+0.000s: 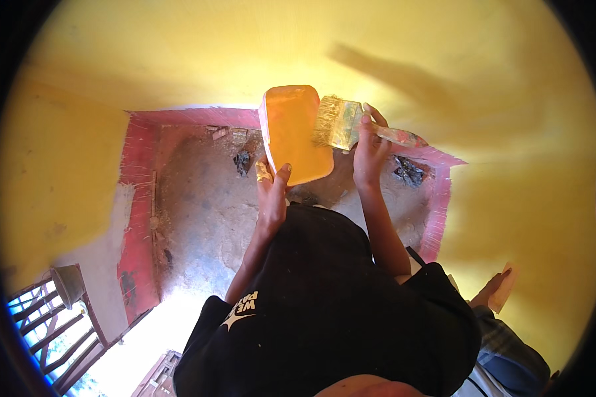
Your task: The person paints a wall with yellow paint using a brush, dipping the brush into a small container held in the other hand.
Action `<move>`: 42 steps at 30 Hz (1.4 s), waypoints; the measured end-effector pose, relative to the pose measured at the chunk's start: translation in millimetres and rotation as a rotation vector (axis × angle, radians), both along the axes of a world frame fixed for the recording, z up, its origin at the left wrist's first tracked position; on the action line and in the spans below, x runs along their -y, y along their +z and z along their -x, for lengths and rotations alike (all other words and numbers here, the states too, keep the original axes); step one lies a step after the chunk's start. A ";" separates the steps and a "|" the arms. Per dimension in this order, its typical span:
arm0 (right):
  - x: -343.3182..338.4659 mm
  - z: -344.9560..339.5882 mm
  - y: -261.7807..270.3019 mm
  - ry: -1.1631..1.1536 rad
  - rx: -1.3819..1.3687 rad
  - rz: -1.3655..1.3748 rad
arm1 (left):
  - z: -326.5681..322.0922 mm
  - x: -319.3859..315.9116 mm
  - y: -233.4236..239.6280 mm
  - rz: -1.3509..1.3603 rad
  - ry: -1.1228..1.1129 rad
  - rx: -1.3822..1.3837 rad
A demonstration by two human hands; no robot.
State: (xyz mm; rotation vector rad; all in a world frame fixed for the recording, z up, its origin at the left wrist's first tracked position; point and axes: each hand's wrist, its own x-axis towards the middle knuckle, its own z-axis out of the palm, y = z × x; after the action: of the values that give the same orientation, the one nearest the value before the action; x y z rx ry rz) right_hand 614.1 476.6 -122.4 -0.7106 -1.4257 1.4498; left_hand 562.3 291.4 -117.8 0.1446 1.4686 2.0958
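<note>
My left hand (274,191) grips the lower left edge of a plastic paint container (262,124), thumb over its rim. Orange-yellow paint (295,134) shows across its inside. Yellow paint marks the fingers of that hand. In my right hand (370,154) is a wide, flat paintbrush (345,121), held near the metal ferrule with its worn handle pointing right. The paint-coated bristles lie over the container's right edge; whether they touch it I cannot tell. Ahead, the yellow painted wall (203,59) rises above a red-pink band (198,117).
Another person's hand (491,288) holds a flat pale piece (505,292) by the right wall. Crumpled black plastic (408,171) lies on the dusty floor (203,198). At lower left are a barred window (54,332), a bucket-like vessel (68,286) and a bright opening.
</note>
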 end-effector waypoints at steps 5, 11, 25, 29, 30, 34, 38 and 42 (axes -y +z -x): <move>-8.2 0.1 -22.0 -0.079 0.008 0.161 | -3.1 20.1 -13.2 0.118 -0.037 -0.083; -18.6 3.5 -9.5 -0.067 -0.149 0.444 | -3.5 33.8 -6.0 0.125 -0.038 -0.040; -126.0 70.4 84.5 -0.290 -0.205 -0.410 | -11.2 36.3 -7.8 0.168 0.031 -0.010; -120.2 80.7 8.6 -0.322 -0.097 -0.366 | -14.2 38.6 -7.3 0.124 0.038 0.025; -113.6 79.8 -12.6 -0.281 -0.041 -0.280 | -13.9 40.5 -7.7 0.114 0.036 0.044; -91.7 71.7 -65.4 -0.161 0.164 -0.041 | -11.9 47.0 -16.2 0.081 0.028 0.074; -103.2 69.0 -58.0 -0.075 0.072 0.036 | -13.1 49.6 -18.9 0.085 0.025 0.081; -127.6 75.9 29.7 -0.015 -0.034 0.004 | -12.3 53.9 -26.8 0.113 0.022 0.089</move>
State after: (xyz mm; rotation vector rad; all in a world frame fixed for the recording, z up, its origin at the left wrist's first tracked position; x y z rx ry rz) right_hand 538.1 604.2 -92.7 -0.6942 -1.3888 1.4477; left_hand 574.6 237.5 -144.5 -0.0088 1.5365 2.0042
